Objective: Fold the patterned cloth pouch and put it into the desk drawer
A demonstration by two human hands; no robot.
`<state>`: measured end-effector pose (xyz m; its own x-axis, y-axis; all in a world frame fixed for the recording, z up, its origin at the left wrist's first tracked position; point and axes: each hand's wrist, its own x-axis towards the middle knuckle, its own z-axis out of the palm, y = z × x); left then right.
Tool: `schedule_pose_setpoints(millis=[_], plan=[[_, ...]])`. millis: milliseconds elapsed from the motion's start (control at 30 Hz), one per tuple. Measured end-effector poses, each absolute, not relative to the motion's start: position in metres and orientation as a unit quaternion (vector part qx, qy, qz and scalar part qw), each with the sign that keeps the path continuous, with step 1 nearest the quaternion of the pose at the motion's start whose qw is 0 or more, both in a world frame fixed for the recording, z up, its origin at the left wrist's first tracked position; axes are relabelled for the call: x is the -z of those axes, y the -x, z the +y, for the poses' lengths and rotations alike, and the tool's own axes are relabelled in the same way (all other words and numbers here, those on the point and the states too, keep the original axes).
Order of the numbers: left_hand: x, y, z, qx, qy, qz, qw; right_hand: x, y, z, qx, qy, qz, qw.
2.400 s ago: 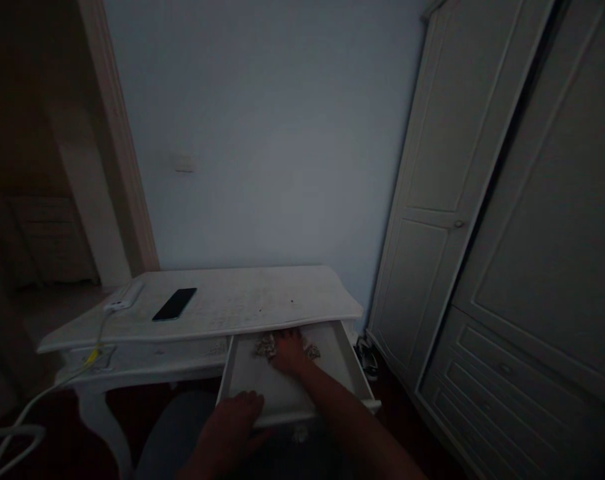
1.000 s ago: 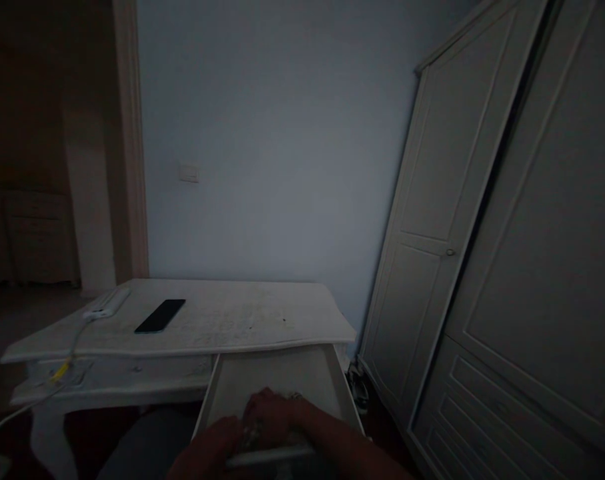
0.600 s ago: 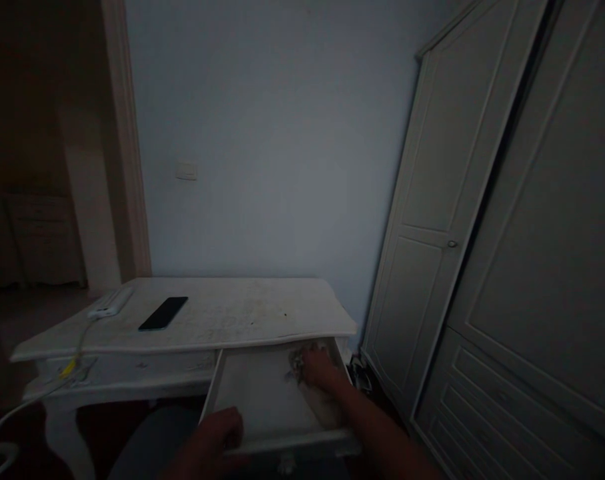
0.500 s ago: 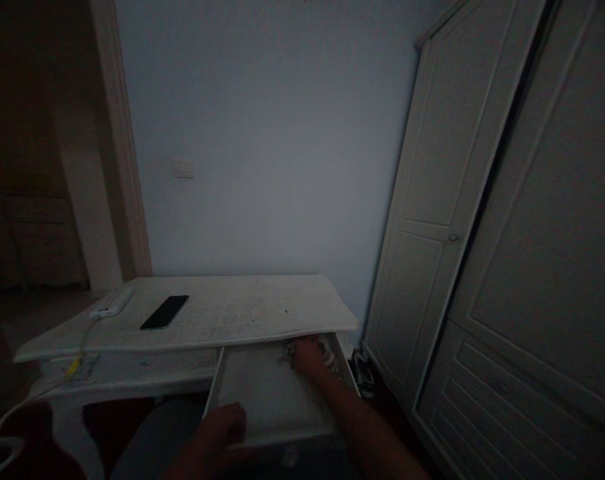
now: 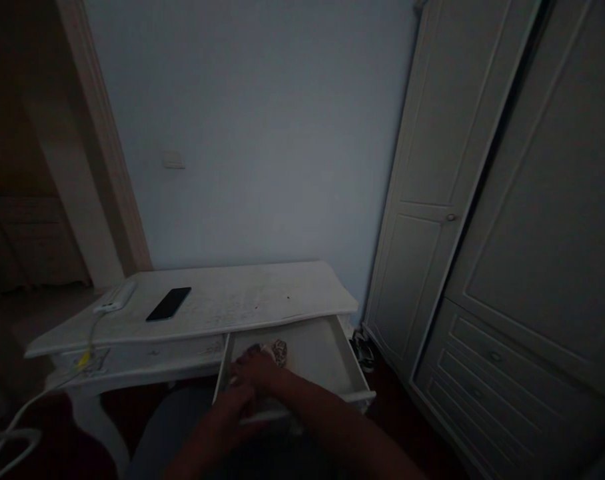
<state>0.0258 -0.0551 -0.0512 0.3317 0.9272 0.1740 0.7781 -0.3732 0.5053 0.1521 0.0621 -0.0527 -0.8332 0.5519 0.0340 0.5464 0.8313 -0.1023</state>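
A white drawer (image 5: pixel 316 347) is pulled out of the desk, with a small bunch of patterned cloth pieces (image 5: pixel 279 352) in its left half. One piece has a leopard-like print; their exact kind is hard to make out in the dim light. My right hand (image 5: pixel 256 371) reaches across the drawer with its fingers curled over this bunch, hiding part of it. Close beside it, my left hand (image 5: pixel 231 408) is closed at the drawer's front left corner, its fingers partly in shadow. Both hands nearly overlap there.
On the white desk (image 5: pixel 252 287) lie a dark phone (image 5: pixel 168 304) and a white power strip (image 5: pixel 115 297) whose cable (image 5: pixel 37 399) hangs off the left side. Shoes (image 5: pixel 363 351) stand on the floor between desk and wardrobe (image 5: pixel 422 267). A light switch (image 5: pixel 173 159) is on the wall.
My right hand has moved from the drawer's back right corner to its left side, and the cloth bunch has shifted there with it. My left hand stays at the front left corner.
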Motion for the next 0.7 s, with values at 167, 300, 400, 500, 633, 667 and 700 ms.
schedule_pose_setpoints(millis=[167,300,400,500,633,667,700], plan=[[0.042,-0.025,-0.059,-0.189,-0.793,0.546,0.191,0.041,-0.194,0.054,-0.085,0.132,-0.987,-0.022],[0.039,-0.023,-0.062,-0.192,-0.784,0.554,0.205,0.030,-0.250,0.045,-0.133,0.244,-0.959,-0.047],[0.041,-0.023,-0.061,-0.174,-0.786,0.559,0.198,0.026,-0.292,0.039,-0.140,0.337,-0.930,-0.038],[0.043,-0.023,-0.059,-0.166,-0.795,0.549,0.195,0.023,-0.318,0.039,-0.121,0.403,-0.907,-0.022],[0.044,-0.022,-0.060,-0.178,-0.800,0.543,0.182,0.016,-0.329,0.054,-0.068,0.505,-0.860,0.006],[0.043,-0.022,-0.061,-0.177,-0.800,0.544,0.179,0.014,-0.330,0.060,-0.057,0.530,-0.846,0.015],[0.042,-0.023,-0.061,-0.176,-0.800,0.545,0.178,0.012,-0.329,0.066,-0.047,0.552,-0.832,0.022]])
